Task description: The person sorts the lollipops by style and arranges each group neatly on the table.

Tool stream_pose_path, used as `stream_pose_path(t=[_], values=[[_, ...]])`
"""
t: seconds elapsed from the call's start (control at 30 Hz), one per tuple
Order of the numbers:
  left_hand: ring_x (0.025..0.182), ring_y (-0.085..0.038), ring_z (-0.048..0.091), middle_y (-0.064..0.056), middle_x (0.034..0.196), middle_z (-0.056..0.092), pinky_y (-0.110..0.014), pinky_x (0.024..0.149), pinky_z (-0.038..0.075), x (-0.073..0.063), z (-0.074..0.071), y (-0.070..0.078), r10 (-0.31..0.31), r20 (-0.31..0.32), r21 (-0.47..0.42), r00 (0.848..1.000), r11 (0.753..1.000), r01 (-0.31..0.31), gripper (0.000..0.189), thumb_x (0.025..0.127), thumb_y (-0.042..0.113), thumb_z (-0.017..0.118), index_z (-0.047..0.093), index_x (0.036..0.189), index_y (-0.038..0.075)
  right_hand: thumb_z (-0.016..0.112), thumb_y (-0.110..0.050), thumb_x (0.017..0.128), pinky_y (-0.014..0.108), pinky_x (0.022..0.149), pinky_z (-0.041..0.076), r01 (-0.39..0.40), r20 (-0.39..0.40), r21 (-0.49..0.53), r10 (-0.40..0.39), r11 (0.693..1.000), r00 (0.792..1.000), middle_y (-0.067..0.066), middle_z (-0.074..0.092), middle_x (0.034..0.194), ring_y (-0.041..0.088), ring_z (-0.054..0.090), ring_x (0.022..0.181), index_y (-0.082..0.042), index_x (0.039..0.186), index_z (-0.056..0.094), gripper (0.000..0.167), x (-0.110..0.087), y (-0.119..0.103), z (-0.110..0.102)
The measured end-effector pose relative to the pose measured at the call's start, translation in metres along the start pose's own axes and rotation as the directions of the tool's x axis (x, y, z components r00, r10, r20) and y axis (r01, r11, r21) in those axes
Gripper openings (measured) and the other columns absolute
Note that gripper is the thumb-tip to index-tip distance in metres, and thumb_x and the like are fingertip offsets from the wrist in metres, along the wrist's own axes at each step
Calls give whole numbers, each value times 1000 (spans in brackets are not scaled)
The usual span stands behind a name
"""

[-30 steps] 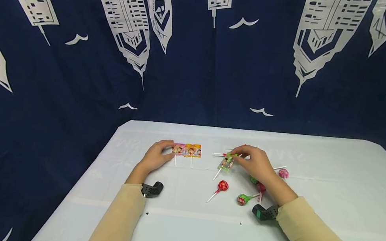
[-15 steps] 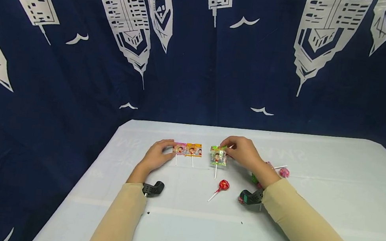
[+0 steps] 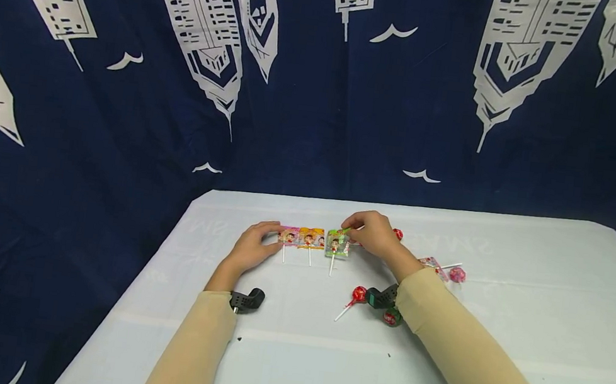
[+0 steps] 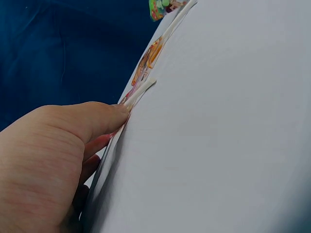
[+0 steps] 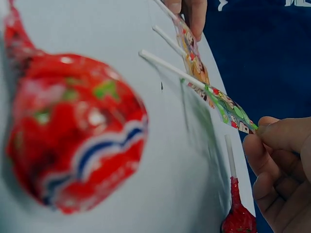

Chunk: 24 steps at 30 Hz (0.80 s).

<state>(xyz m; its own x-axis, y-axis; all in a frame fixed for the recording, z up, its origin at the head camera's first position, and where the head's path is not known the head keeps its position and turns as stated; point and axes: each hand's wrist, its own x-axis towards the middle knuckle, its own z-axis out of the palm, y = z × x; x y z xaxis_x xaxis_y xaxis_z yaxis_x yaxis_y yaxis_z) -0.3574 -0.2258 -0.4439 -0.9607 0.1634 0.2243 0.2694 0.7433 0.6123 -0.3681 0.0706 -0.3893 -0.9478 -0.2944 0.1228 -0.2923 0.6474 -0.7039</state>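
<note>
The right grip (image 3: 370, 232) pinches the green lollipop (image 3: 337, 245) by its far edge, just beside the orange lollipop (image 3: 311, 238); the left grip (image 3: 250, 249) pinches the pink lollipop (image 3: 289, 236) at the row's left end on the worktop (image 3: 299, 368)

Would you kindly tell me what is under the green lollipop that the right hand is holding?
In the right wrist view, white table and a shadow show below the green lollipop, which appears raised. What its printed wrapper covers in the head view cannot be seen.
</note>
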Motion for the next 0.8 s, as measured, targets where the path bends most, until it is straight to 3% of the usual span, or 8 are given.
stream_pose_path(t=[0.33,0.53,0.8], values=[[144,-30,43,-5,149,53,-48,119,30,1,0,-3,-29,18,-3,999,1000,29,43,92,23,71,64,133,15,63,-3,88,27,74,44,2,10,-83,-1,997,1000,11,73,100,20,61,88,-6,104,75,20,13,10,9],[142,-31,44,-6,148,54,-50,118,31,2,1,-4,-4,7,-3,1000,1000,4,43,91,23,71,64,133,14,64,-4,89,35,84,46,-14,23,-137,17,990,1000,10,73,102,22,62,93,-7,104,75,19,15,11,10],[143,-30,43,-5,149,54,-49,119,30,2,1,-3,-20,11,7,1000,1000,20,43,92,23,70,64,133,15,63,-4,89,30,79,47,-21,47,-199,31,980,998,8,74,102,17,63,84,-9,106,75,21,13,16,10]])
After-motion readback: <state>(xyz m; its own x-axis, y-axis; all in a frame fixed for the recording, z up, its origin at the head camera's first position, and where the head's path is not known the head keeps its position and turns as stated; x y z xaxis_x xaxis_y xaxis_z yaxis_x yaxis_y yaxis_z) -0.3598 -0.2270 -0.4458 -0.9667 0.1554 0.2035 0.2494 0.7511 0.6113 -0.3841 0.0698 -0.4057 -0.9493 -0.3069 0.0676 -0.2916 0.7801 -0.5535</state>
